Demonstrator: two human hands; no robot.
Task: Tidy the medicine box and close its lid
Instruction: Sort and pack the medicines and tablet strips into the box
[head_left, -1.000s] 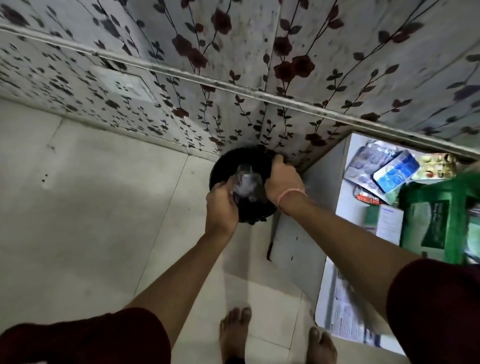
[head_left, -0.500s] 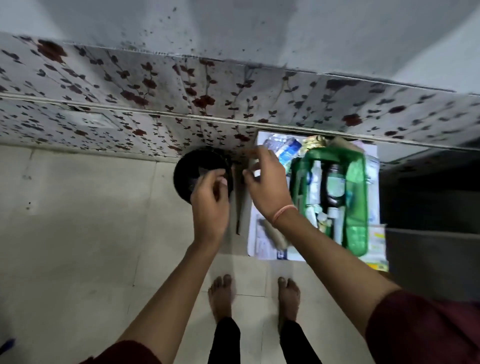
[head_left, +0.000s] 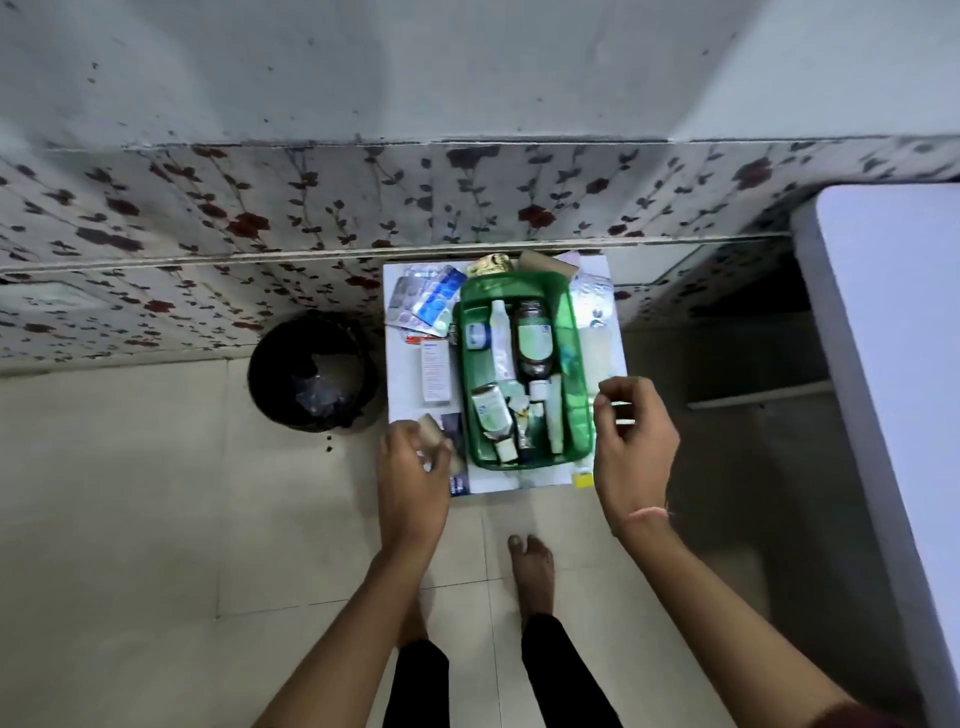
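Observation:
The green medicine box (head_left: 577, 338) stands uncovered on a small white table (head_left: 402, 408) against the wall. Inside lie a brown bottle (head_left: 532, 338), a white bottle (head_left: 500, 332) and several small bottles and tubes. Blister packs (head_left: 426, 301) and a white carton (head_left: 435, 374) lie on the table left of the box. More packs (head_left: 595, 299) lie on its right. My left hand (head_left: 413, 483) hovers at the table's front left corner, fingers loosely apart just beside a brown roll (head_left: 434, 428). My right hand (head_left: 631, 447) hangs by the box's front right corner, holding nothing. I cannot make out a lid.
A black bin (head_left: 311, 371) with crumpled waste inside stands on the floor left of the table. A tall white appliance (head_left: 893, 338) fills the right side, with a dark gap between it and the table. My bare foot (head_left: 530, 566) stands on pale floor tiles.
Both hands have left the black bin and moved right and nearer to me, to the front corners of the table. The view has swung from the bin onto the medicine box.

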